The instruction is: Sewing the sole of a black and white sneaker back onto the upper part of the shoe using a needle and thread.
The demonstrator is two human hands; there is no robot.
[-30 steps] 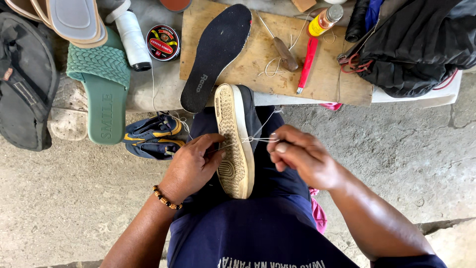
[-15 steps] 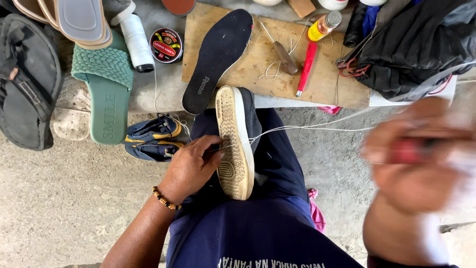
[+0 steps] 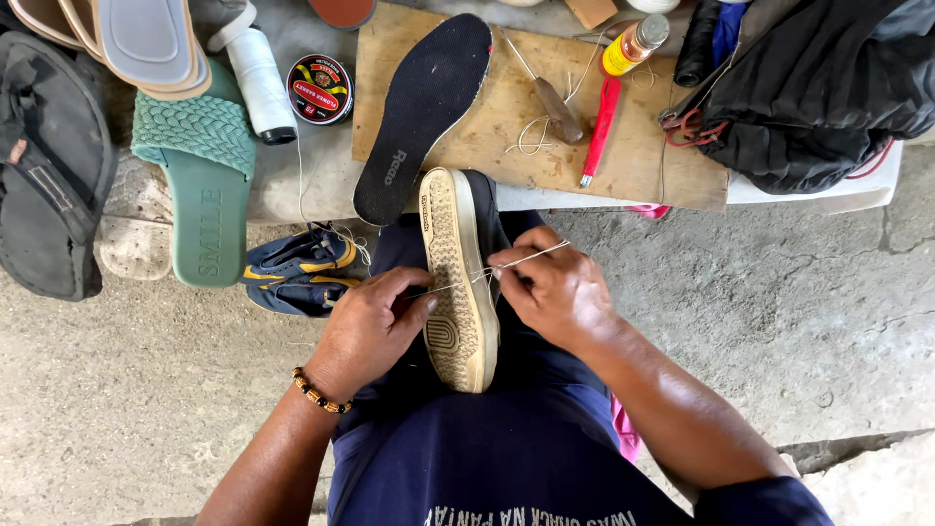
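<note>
A dark shoe with a tan rubber sole (image 3: pixel 456 282) lies sole-up on my lap. My left hand (image 3: pixel 368 329) grips its left side, fingertips at the sole's edge; a beaded bracelet sits on that wrist. My right hand (image 3: pixel 551 288) rests against the shoe's right side and pinches a white thread (image 3: pixel 531 255) that crosses the sole.
A wooden board (image 3: pixel 545 117) ahead carries a black insole (image 3: pixel 425 107), an awl (image 3: pixel 553 105), a red tool (image 3: pixel 600 125) and a small bottle (image 3: pixel 635 43). To the left lie a thread spool (image 3: pixel 261 82), a polish tin (image 3: pixel 319 90), a green sandal (image 3: pixel 203 185), a blue-yellow shoe (image 3: pixel 300 269) and a black bag (image 3: pixel 51 175). Black cloth (image 3: pixel 818 88) lies at the right.
My right hand had swung far out to the right, pulling the thread taut, and has come back to the shoe's right side. My left hand has kept its grip.
</note>
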